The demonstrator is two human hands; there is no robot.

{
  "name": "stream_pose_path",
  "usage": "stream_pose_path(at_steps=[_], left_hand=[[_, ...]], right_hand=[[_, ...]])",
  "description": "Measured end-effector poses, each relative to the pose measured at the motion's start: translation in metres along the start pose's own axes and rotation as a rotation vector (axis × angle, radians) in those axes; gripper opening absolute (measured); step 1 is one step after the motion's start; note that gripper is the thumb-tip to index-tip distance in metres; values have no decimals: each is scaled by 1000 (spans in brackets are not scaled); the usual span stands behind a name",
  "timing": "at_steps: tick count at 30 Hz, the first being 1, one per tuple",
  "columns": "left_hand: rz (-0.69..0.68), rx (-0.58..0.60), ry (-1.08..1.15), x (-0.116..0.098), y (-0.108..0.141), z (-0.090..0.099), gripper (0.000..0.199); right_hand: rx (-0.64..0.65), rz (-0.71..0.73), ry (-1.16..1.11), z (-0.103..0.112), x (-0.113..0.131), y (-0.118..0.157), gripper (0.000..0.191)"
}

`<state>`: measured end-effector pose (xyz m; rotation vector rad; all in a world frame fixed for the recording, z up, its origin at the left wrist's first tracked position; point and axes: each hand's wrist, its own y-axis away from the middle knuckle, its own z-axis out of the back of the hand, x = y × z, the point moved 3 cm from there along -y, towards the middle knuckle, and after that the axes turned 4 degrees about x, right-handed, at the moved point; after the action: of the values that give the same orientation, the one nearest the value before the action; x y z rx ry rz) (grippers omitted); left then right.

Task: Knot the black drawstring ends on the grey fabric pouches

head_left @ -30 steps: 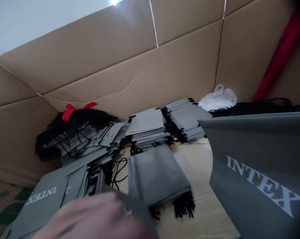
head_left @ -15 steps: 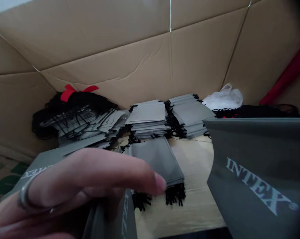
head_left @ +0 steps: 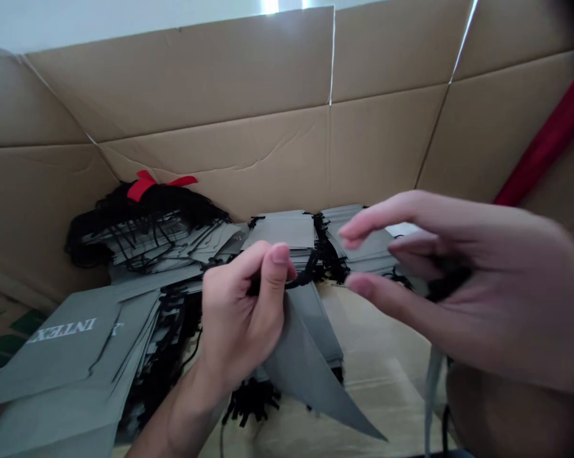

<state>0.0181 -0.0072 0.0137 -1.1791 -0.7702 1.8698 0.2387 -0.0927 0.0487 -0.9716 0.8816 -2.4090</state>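
My left hand [head_left: 248, 312] is closed near the middle, its thumb pressed on a black cord [head_left: 306, 273] that sticks out to the right. A grey sheet [head_left: 315, 375] hangs just below that fist, its pointed corner toward the lower right. To the right, my right hand [head_left: 468, 280] is raised with thumb and forefinger apart. Something dark lies against its curled rear fingers, with a grey strip [head_left: 432, 394] hanging beneath; how these are held is unclear. Grey INTEX pieces [head_left: 72, 331] with black cords lie in a pile at the left.
Stacks of grey corded pieces [head_left: 281, 230] stand at the back. A black cord bundle with a red tie [head_left: 143, 186] lies at the back left. Tall cardboard walls [head_left: 248, 76] rise behind, and a red strip [head_left: 544, 140] slants at the right.
My left hand has moved right and up, now closed at the cord. My right hand has come into view. The large INTEX piece at the right is gone from there, and the view has shifted.
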Motion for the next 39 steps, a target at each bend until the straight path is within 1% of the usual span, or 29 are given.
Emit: stream_pose_path(at_steps=[1, 3, 4, 6, 9, 11, 12, 14, 17, 19, 20, 21, 23, 26, 28, 29, 31, 33, 35, 36, 39], left_hand=[[0, 37, 23, 2, -1, -1, 42], [15, 109, 77, 4, -4, -1, 41], [27, 142, 104, 5, -5, -1, 41], [74, 199, 178, 4, -6, 0, 38], [190, 325, 341, 1, -3, 0, 31], [222, 403, 394, -3, 2, -1, 27], [207, 430, 384, -5, 4, -3, 27], [130, 453, 324, -9, 8, -5, 29], [-25, 461, 218, -12, 12, -9, 10], [-111, 456, 167, -13, 12, -9, 18], [-135, 454, 145, -13, 12, -8, 21], [-148, 444, 130, -13, 11, -5, 22], [-156, 393, 103, -12, 8, 2, 23], [-174, 294, 50, -12, 3, 15, 25], [-165, 265, 14, -13, 1, 21, 23], [-147, 269, 5, -13, 0, 23, 20], [-91, 288, 27, -12, 0, 24, 20], [-20, 275, 57, -10, 0, 24, 33], [27, 208, 59, -7, 0, 24, 47], [42, 168, 47, -7, 0, 24, 51], [72, 63, 29, -6, 0, 25, 53]], right_hand=[[41, -30, -46, -6, -1, -5, 19], [90, -77, -163, -18, -5, -13, 37], [91, -106, -228, -23, -8, -16, 47], [63, -155, -367, -30, -13, -18, 56], [3, -196, -535, -39, -16, -17, 57], [-24, -187, -578, -47, -15, -15, 59], [-32, -178, -580, -51, -13, -14, 59], [-44, -166, -576, -61, -9, -11, 58], [-58, -159, -603, -72, -3, -8, 51], [-52, -151, -618, -73, -1, -7, 48], [-26, -148, -609, -72, -1, -8, 47], [19, -146, -591, -69, -1, -9, 47], [154, -139, -550, -61, -3, -12, 42], [346, -87, -440, -49, -8, -16, 28], [412, -58, -359, -44, -12, -17, 22], [424, -42, -337, -43, -14, -18, 21], [399, 3, -325, -42, -15, -19, 21], [341, 47, -297, -41, -14, -21, 22], [297, 61, -249, -41, -13, -22, 23], [290, 60, -231, -40, -12, -22, 23], [281, 30, -211, -40, -9, -22, 17]])
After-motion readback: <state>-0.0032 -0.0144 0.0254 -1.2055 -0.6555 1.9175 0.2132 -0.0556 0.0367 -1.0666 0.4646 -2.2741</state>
